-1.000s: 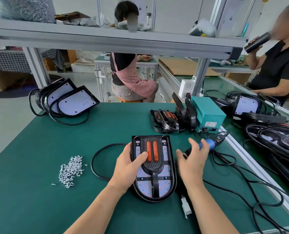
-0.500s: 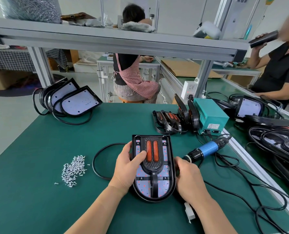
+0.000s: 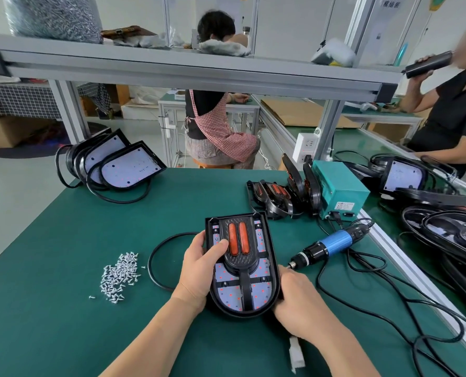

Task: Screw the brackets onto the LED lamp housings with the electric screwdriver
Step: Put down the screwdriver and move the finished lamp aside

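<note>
A black LED lamp housing (image 3: 253, 292) lies flat on the green table, with a black bracket (image 3: 238, 257) carrying two orange strips on top of it. My left hand (image 3: 199, 268) grips the housing's left edge, thumb resting on the bracket. My right hand (image 3: 297, 306) grips the lower right edge of the housing. The electric screwdriver (image 3: 332, 244), blue-bodied, lies on the table just right of the housing, untouched. A heap of small silver screws (image 3: 119, 274) sits to the left.
More housings (image 3: 125, 165) are stacked at the back left and brackets (image 3: 274, 194) beside a teal power box (image 3: 339, 186) at the back right. Black cables (image 3: 362, 281) loop over the table's right side. A white plug (image 3: 297, 355) lies near my right forearm. Two people are beyond the bench.
My right hand has left the screwdriver area and come down onto the housing's lower right edge. My left hand has stayed on the housing.
</note>
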